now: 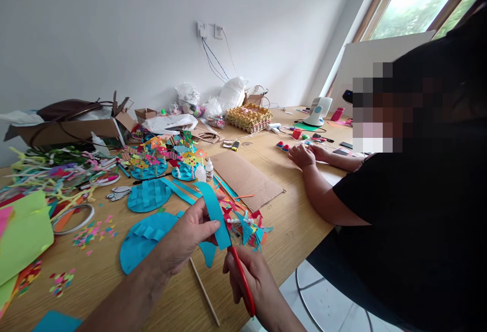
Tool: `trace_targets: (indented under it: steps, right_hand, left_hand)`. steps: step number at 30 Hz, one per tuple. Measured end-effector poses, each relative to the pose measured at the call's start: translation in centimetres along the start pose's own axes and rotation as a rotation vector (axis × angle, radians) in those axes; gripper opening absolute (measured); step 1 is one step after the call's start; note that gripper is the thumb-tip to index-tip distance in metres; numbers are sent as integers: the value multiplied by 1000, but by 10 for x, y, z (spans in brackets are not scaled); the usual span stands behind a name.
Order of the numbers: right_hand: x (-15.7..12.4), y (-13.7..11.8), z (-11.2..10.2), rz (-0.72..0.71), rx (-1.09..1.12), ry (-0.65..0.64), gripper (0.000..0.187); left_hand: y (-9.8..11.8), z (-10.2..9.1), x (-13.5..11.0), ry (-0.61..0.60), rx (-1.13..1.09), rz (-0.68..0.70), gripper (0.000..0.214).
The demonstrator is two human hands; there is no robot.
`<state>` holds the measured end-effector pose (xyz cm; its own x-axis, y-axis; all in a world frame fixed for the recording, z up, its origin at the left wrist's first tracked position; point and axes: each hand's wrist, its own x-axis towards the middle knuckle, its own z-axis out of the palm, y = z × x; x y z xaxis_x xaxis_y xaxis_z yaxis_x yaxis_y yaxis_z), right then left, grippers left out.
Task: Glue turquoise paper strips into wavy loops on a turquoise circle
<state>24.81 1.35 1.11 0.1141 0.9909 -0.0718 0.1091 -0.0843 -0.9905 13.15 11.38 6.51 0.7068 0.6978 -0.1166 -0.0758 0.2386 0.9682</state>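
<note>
My left hand [196, 225] pinches a curved strip of blue paper [213, 210] between thumb and fingers. Red-handled scissors [242, 279] are gripped in my right hand [251, 271], their blades at the strip's lower right edge and partly hidden by it. Under my left forearm lies a blue paper disc [144, 233] with folded strips on it. A second blue disc [149, 195] carrying raised strips sits behind that one. Coloured paper scraps [249, 228] are heaped just beyond the scissors. A thin wooden stick [204, 291] lies on the table below my hands.
Glue bottles [209, 170] stand near fish-decorated blue pieces [148, 167]. A cardboard sheet [247, 180] lies mid-table. At left are a tape roll [91, 213], confetti [95, 233] and green paper [26, 246]. A co-worker [411, 195] sits at right, hands on the table. Egg trays [249, 117] stand behind.
</note>
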Motion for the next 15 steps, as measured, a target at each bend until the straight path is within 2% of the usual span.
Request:
trace_targets:
  steps: [15]
  right_hand:
    - [0,-6,-1,27,17,-1,48]
  left_hand:
    - [2,4,1,-21,-11,-13,49]
